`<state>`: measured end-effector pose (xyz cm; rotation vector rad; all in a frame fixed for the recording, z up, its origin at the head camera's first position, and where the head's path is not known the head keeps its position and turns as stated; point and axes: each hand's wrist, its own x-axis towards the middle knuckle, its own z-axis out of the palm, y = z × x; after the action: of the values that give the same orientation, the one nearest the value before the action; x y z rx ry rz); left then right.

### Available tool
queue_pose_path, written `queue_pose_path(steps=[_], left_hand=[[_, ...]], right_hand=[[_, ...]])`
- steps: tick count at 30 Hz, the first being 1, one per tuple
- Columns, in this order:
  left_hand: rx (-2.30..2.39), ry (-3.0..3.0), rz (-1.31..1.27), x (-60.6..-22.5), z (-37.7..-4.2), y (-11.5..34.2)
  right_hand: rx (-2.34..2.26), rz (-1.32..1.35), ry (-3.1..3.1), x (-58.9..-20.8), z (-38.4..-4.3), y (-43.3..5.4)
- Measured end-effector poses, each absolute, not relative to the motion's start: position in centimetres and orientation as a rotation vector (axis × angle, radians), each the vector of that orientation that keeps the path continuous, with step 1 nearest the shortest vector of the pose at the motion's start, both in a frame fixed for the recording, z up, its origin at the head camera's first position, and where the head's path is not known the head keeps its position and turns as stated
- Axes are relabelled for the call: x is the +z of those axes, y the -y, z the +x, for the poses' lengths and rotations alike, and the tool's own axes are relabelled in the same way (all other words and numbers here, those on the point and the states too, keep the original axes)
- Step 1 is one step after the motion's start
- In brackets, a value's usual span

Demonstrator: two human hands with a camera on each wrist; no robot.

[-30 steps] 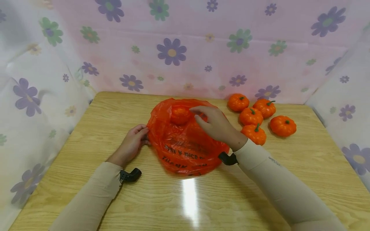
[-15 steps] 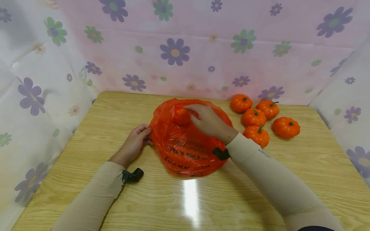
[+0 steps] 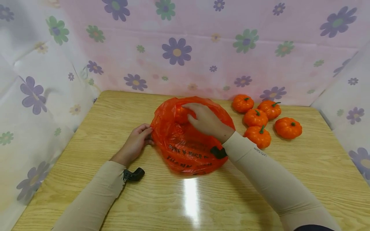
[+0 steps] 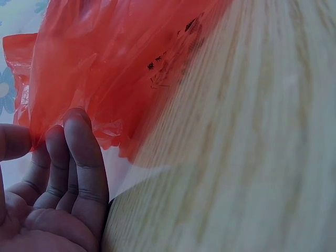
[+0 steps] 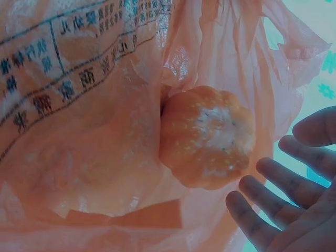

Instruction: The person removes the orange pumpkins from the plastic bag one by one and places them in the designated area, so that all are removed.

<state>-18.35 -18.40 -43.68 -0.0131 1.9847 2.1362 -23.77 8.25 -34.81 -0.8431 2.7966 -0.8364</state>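
A red plastic bag (image 3: 185,150) with black print lies spread on the table, its mouth facing up. At its left rim my left hand (image 3: 137,141) pinches the plastic between thumb and fingers; the left wrist view shows the bag's edge (image 4: 84,68) at the fingertips. My right hand (image 3: 205,122) is over the bag's mouth, close to an orange toy pumpkin (image 3: 181,115) inside. In the right wrist view this pumpkin (image 5: 207,137) sits among the folds, apart from the loosely spread fingers (image 5: 278,210). The hand partly covers the pumpkin in the head view.
Several more orange pumpkins with green stems, one of them the rightmost pumpkin (image 3: 288,128), stand right of the bag on the wooden table (image 3: 138,205). A flowered cloth (image 3: 202,38) hangs along the back and sides. Each wrist carries a black camera mount (image 3: 134,174).
My right hand has moved left over the bag, nearer the pumpkin inside. The left hand keeps its grip on the rim. The head view has shifted slightly.
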Motion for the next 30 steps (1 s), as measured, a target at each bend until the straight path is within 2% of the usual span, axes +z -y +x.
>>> queue_pose_path(steps=[30], left_hand=[[2.127,-1.991,-0.004,-43.6,-18.4,18.5]], right_hand=[[-0.669,-0.856,-2.917,-36.0,-23.6,-8.2]])
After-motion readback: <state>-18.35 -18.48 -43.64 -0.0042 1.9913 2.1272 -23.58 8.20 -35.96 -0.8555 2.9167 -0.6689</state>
